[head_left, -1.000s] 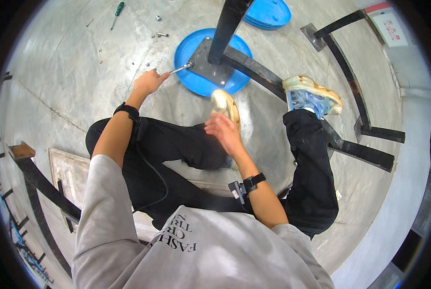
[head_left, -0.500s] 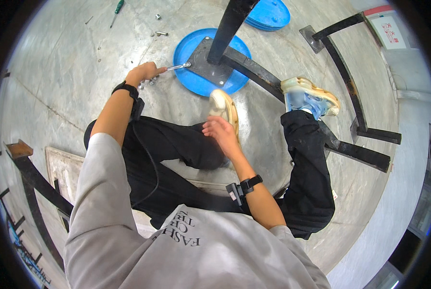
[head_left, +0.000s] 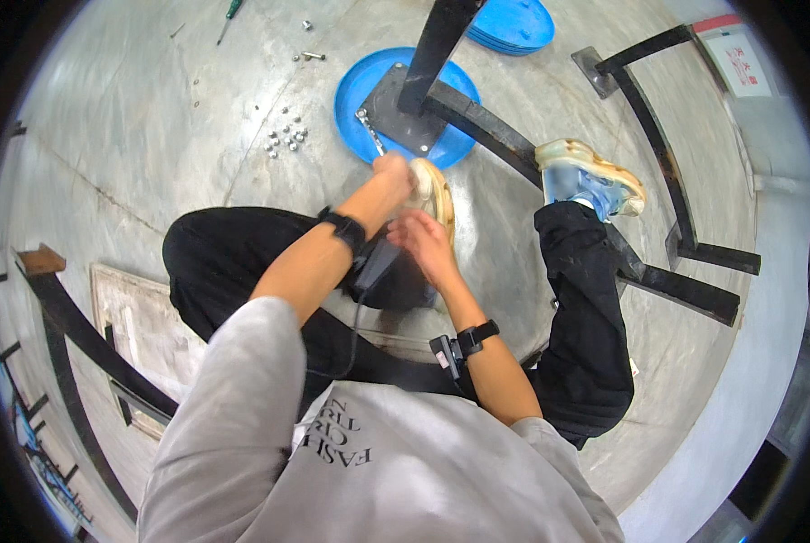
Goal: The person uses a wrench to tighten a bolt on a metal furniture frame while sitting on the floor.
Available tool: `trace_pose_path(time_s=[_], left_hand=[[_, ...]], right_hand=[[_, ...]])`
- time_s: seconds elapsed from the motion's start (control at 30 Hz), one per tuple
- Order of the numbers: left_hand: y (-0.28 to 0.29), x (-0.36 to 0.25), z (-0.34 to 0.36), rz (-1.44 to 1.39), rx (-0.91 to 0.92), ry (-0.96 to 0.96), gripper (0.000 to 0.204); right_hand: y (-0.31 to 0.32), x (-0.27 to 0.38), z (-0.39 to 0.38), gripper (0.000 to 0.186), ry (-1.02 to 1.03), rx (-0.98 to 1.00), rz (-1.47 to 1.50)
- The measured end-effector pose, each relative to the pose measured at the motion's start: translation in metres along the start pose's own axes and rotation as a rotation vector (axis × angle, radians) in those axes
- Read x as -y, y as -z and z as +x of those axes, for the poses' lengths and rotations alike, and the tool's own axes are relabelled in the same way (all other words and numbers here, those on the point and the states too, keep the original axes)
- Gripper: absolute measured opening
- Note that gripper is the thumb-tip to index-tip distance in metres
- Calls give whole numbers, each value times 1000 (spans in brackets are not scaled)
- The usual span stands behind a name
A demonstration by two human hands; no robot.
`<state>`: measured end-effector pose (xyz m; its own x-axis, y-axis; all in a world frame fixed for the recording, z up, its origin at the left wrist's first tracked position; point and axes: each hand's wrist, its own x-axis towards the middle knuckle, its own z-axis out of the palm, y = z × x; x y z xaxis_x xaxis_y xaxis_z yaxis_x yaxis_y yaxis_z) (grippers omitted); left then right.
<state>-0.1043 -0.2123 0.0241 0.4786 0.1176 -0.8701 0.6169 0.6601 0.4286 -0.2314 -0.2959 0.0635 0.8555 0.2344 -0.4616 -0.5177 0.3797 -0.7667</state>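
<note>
My left hand [head_left: 392, 178] is closed around the handle of a silver ratchet wrench [head_left: 373, 136]. The wrench head sits on a fastener near the left corner of a black metal base plate [head_left: 394, 101]. This plate is fixed to black steel legs [head_left: 486, 136] and lies over a round blue plastic lid [head_left: 346, 86]. My right hand [head_left: 428, 246] hovers just below the left one, beside my shoe [head_left: 439, 195], loosely curled with nothing in it. A bolt head shows at the plate's lower corner.
Loose nuts [head_left: 287, 136] are scattered left of the lid. A bolt [head_left: 313, 56] and a green-handled screwdriver [head_left: 230, 18] lie farther off. More blue lids [head_left: 514, 25] are stacked at the back. Another black steel frame [head_left: 654, 136] stands at right; black bars [head_left: 88, 335] stand at left.
My left hand has swung the wrench handle from the left side round toward me, the head staying at the same corner. The nuts are now uncovered. My right hand has hardly moved.
</note>
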Motion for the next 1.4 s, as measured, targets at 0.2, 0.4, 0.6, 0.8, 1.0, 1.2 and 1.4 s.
trace_pose_path(time_s=[0.2,0.4,0.6,0.8,1.0,1.2,1.4], left_hand=[[49,-23,2,71,217,37,32],[102,-121,-2,1274,16,-479,53],[100,-144,32,1777,-135,-726,68],[96,-160,37,1835,94,-504,71],[106,-172,59,1827,178,-464,65],[69,-91,4,733,265,239,48],[17,-53,-46,104,434,320,37]], right_hand=[[8,-3,0,25,39,-21,29],[13,1,-1,25,7,28,168],[14,-4,-1,26,11,29,201],[12,0,-3,25,28,8,165],[9,-1,-2,26,-6,-11,179],[8,-3,1,24,23,11,168],[5,8,-12,31,1,-52,-104]])
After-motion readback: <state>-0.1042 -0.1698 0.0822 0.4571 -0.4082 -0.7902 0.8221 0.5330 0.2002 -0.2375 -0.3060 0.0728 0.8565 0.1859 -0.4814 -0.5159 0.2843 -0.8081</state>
